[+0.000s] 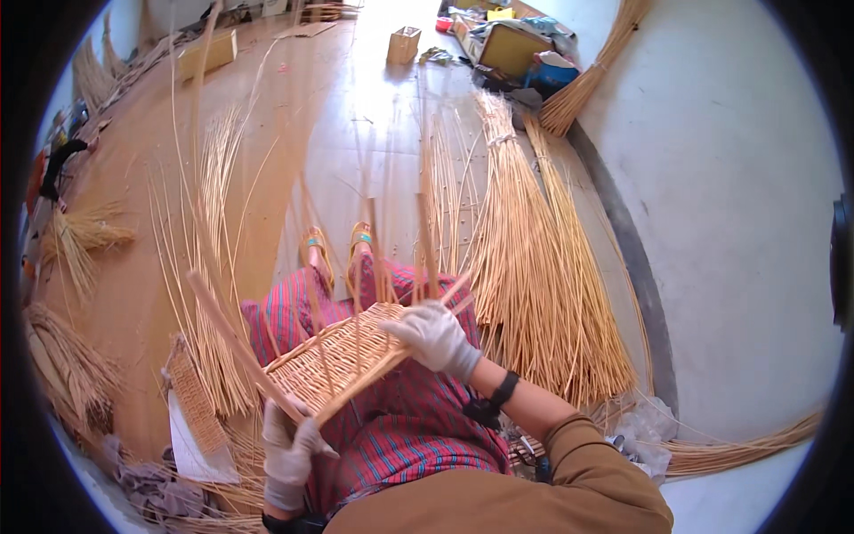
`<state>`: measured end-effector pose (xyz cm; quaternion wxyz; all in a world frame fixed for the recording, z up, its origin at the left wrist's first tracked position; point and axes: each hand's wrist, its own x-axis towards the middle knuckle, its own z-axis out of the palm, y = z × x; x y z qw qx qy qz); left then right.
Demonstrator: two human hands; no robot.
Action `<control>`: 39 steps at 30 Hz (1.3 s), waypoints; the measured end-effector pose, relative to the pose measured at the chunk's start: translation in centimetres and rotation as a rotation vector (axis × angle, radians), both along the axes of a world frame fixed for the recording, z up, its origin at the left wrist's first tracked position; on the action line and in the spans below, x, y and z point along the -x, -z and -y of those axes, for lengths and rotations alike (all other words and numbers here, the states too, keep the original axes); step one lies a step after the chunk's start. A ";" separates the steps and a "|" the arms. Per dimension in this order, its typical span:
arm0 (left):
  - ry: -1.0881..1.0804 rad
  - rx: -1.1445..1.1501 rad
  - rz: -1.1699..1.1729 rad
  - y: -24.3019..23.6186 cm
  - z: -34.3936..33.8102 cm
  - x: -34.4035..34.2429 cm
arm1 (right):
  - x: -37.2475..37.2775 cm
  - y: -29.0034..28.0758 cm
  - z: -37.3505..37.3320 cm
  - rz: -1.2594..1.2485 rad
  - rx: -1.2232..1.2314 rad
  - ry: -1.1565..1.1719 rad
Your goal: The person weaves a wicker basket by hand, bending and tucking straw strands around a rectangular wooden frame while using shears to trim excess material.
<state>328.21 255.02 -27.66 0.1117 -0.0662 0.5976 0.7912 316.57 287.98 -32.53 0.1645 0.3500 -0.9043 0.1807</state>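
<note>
A rectangular woven wicker panel (311, 360) with a wooden edge and many thin upright stakes rests over my lap, tilted, above red striped trousers (400, 436). My left hand (292, 449), in a pale glove, grips its lower left corner, where a thicker light wooden post (227, 325) slants up. My right hand (430, 338), also gloved, holds the upper right end, with fingers over the edge beside the stakes. The far ends of the stakes are faint and blurred. My feet in yellow sandals (359, 238) show beyond the panel.
Long willow bundles (543, 294) lie at my right, loose rods (213, 205) and a woven piece (189, 378) at my left. A small box (402, 44) and piled bins and bags (507, 49) stand farther back. A pale wall (729, 222) rises at the right.
</note>
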 end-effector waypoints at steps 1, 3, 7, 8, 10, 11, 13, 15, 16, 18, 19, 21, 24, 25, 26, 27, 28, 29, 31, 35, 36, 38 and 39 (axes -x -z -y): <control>0.043 -0.022 -0.035 0.1 0.5 -0.3 | -0.9 -0.5 0.0 -0.046 0.037 -0.022; 0.049 0.013 -0.066 -0.2 0.8 0.2 | -3.1 -0.9 -0.2 0.016 -0.004 0.036; 0.137 0.115 -0.143 4.5 3.1 6.5 | -3.6 2.0 0.2 -0.172 -0.250 0.265; 0.134 0.281 -0.284 7.1 3.8 8.4 | -3.0 2.7 1.2 -0.185 -0.313 0.306; 0.189 0.444 -0.359 9.8 3.8 11.3 | -2.2 4.6 1.7 0.009 -0.318 0.383; 0.229 0.275 -0.208 10.2 3.8 11.9 | -1.8 5.6 1.4 0.032 -0.247 0.381; 0.211 0.107 -0.012 9.1 4.0 12.3 | -1.7 4.8 2.7 0.090 -0.238 0.423; 0.177 0.089 0.047 7.6 4.3 11.9 | -3.1 1.3 5.8 -0.079 -0.222 0.443; 0.133 0.074 0.058 7.4 4.3 12.0 | -3.9 0.6 6.8 -0.056 -0.170 0.415; 0.115 0.050 0.062 7.9 4.3 11.7 | -5.7 -1.0 8.4 0.017 -0.077 0.290; 0.111 0.042 0.061 8.1 4.3 11.8 | -5.4 -0.7 8.5 0.063 -0.064 0.188; 0.142 0.001 0.075 8.4 4.4 12.2 | -3.9 -0.6 9.0 0.084 -0.020 0.216; 0.181 -0.026 0.086 8.3 4.6 12.8 | -3.9 -1.8 9.9 0.012 0.116 0.184; 0.170 -0.032 0.101 8.3 4.7 12.7 | -3.8 -1.7 9.9 0.044 0.091 0.192; 0.160 -0.038 0.116 8.5 4.8 12.3 | -3.8 -1.2 9.7 0.076 0.066 0.201; 0.151 -0.042 0.117 8.4 5.0 12.4 | -3.5 -0.8 9.5 0.094 0.043 0.211; 0.169 -0.028 0.094 8.1 5.0 12.2 | -3.7 -0.5 9.4 0.128 0.043 0.187; 0.172 -0.053 0.116 8.5 5.1 12.4 | -3.8 -0.4 9.4 0.096 0.070 0.201; 0.168 -0.038 0.079 8.7 4.9 12.3 | -4.1 -1.1 9.4 -0.008 0.056 0.211; 0.154 -0.068 0.090 9.1 4.7 12.5 | -5.0 -0.2 9.3 0.290 0.144 0.393; 0.154 -0.052 0.094 8.9 4.7 12.7 | -4.9 -0.4 9.6 0.402 0.221 0.435; 0.177 0.020 0.094 8.7 4.8 12.4 | -4.6 -1.0 9.3 0.669 0.304 0.517; 0.188 0.057 0.089 8.6 4.8 12.5 | -4.0 -1.4 9.4 0.645 0.457 0.490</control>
